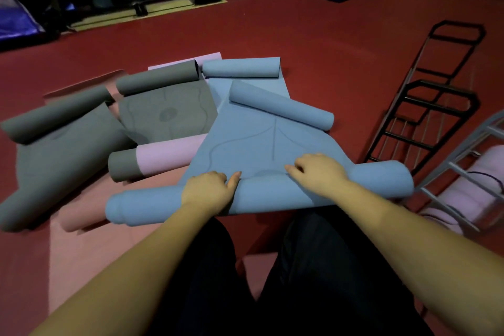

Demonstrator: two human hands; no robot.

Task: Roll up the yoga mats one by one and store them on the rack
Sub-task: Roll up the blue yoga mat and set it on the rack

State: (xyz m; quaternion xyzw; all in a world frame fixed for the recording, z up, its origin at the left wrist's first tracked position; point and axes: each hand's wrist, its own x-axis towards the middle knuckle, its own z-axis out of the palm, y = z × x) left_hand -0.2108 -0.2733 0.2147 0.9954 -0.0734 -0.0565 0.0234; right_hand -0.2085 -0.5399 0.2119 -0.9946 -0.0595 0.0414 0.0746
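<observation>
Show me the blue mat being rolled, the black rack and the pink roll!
blue mat (261, 142): head view, flat unrolled part.
black rack (425, 106): head view, middle frame bars.
pink roll (463, 199): head view, its side.

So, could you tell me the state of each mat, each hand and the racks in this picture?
Near blue mat: partly rolled, both ends curled.
Far blue mat: far end rolled.
Middle grey mat: far end rolled.
Left grey mat: far end rolled.
Pink mat: partly rolled.
Left hand: presses on the near roll.
Right hand: presses on the near roll.
Black rack: no mat on it.
Grey rack: holds a pink roll.
</observation>
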